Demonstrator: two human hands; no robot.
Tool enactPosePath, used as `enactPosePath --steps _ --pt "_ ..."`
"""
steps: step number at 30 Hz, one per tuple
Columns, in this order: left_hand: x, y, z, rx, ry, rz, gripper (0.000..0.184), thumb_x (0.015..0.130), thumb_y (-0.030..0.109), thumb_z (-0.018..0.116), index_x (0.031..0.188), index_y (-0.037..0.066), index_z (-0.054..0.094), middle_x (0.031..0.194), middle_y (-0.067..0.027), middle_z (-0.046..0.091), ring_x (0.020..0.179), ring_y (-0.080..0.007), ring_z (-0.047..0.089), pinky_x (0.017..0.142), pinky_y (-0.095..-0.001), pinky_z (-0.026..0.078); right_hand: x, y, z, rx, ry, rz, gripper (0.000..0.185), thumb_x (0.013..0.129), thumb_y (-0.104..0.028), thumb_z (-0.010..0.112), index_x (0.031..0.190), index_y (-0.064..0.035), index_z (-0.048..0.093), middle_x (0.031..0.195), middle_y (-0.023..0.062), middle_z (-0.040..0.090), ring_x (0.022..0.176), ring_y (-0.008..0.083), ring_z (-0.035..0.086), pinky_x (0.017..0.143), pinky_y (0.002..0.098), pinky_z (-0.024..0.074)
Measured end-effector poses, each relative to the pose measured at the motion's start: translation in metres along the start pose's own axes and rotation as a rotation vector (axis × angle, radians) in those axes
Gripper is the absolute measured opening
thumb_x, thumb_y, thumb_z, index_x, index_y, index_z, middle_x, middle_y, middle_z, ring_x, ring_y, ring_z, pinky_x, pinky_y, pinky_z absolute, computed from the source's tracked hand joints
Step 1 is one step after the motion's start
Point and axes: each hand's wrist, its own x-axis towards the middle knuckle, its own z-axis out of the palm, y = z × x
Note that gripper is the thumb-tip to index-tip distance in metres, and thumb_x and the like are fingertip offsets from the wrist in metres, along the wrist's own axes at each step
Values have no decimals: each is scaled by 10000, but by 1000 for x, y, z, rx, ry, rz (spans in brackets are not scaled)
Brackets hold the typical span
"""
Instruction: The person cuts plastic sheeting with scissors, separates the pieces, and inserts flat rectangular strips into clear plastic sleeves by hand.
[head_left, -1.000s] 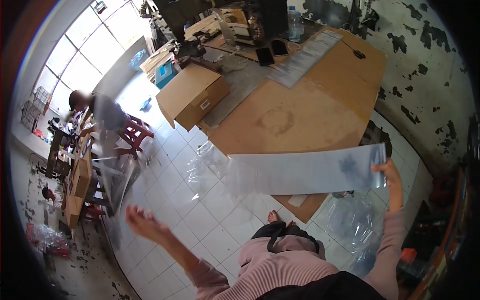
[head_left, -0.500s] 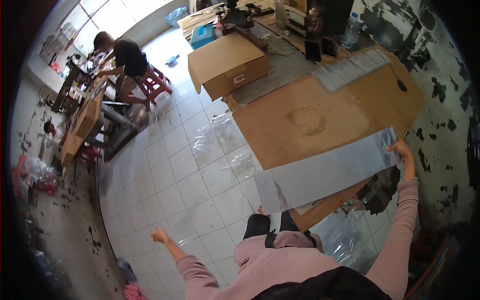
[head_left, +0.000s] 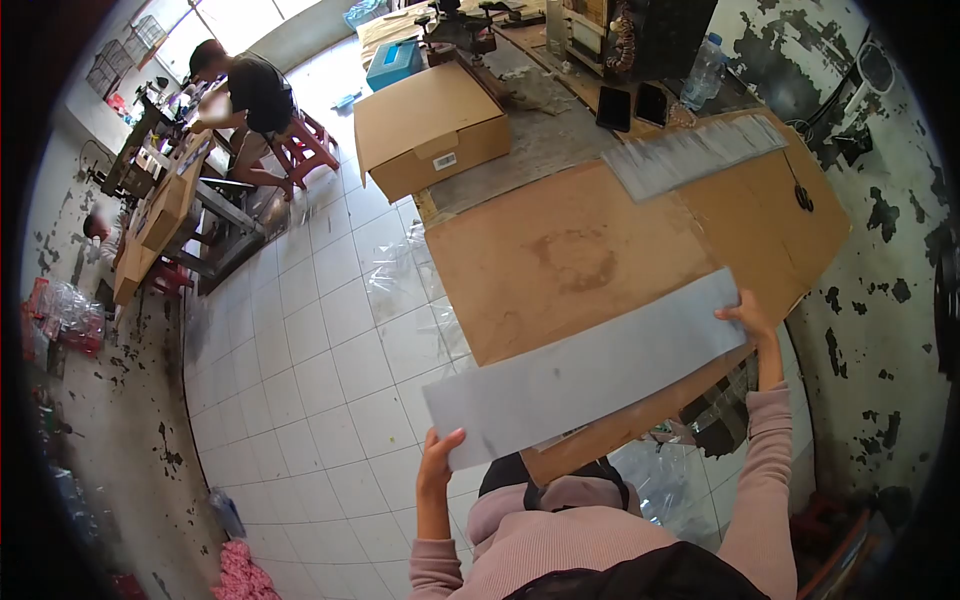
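A long, pale grey plastic sheet [head_left: 590, 365] stretches at a slant across the near side of the cardboard-covered table. My left hand [head_left: 438, 458] grips its lower left corner, thumb on top, out past the table edge. At the other end, my right hand [head_left: 746, 316] pinches the right edge with the thumb on top; the fingers beneath are hidden. Farther back on the cardboard [head_left: 640, 240] lies a stack of similar clear, streaky sheets [head_left: 695, 155]. A pair of black-handled scissors [head_left: 803, 195] rests to the right of that stack.
A closed cardboard box [head_left: 435, 130] and a blue box [head_left: 393, 64] occupy the table's far left. Two phones [head_left: 632, 107] and a water bottle [head_left: 700, 72] stand farther back. Clear plastic [head_left: 660, 480] lies on the floor. A co-worker [head_left: 255, 95] sits at another bench.
My left hand has come in from the left and taken hold of the sheet's left end. The sheet and my right hand have shifted left, and the sheet now looks flatter.
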Motion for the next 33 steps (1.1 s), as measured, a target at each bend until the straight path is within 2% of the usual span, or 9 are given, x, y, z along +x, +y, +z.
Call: enactPosePath --steps 5,8,13,18,21,23,25,29,33 --pt "-35 41 15 -144 189 159 644 665 169 604 1242 -43 412 1126 -157 544 1055 -272 538 889 -373 456 -64 -100 99 -1216 497 -461 1045 621 -519 722 1423 -128 177 1418 269 174 1256 464 263 1018 562 214" --pt "-43 66 34 -300 106 283 652 652 191 595 1226 -59 414 1113 -181 548 1013 -293 555 867 -378 468 -165 -161 187 -479 -129 -998 839 714 -574 590 1346 -60 386 1361 269 310 1287 431 269 1009 601 183" --pt "-64 103 74 -510 -284 464 669 743 293 545 1282 -60 364 1217 -196 500 1109 -312 501 904 -404 446 -158 -136 270 -30 354 -1267 643 695 -224 711 1237 4 450 1200 235 502 1073 367 545 878 486 445" --pt "-83 151 129 -322 -389 702 724 794 395 531 1334 -29 300 1346 -203 376 1225 -323 393 966 -449 392 -168 -198 240 226 272 -1095 276 675 -42 680 921 10 568 827 140 639 708 242 641 638 285 514" --pt "-66 162 139 5 -413 979 881 678 693 500 1192 -12 378 1295 -190 391 1183 -296 410 996 -425 333 -148 -205 240 456 280 -918 226 714 -58 672 908 35 603 595 55 597 461 130 525 475 224 430" --pt "-50 171 153 226 -244 1206 768 750 688 509 1123 26 394 1305 -184 370 1192 -287 400 1012 -433 304 -172 -257 220 764 221 -731 219 749 -67 667 937 28 605 688 32 625 562 104 559 545 232 452" --pt "-17 131 123 239 418 1215 697 819 627 473 1188 44 374 1325 -170 360 1205 -280 392 1016 -436 305 -185 -292 198 1168 115 -601 220 779 -95 657 958 23 604 785 39 637 651 113 586 612 249 466" --pt "44 21 55 -328 93 545 650 877 519 438 1319 55 330 1361 -124 352 1235 -258 368 988 -441 360 -179 -302 163 1752 -361 -421 257 838 -180 613 1005 15 603 948 92 638 805 150 615 739 287 482" --pt "23 43 90 -373 -296 347 643 874 527 434 1299 50 359 1320 -126 392 1199 -256 402 968 -426 381 -153 -270 137 1692 -189 -313 365 882 -265 514 1142 -11 544 1030 124 631 828 245 649 786 353 526"
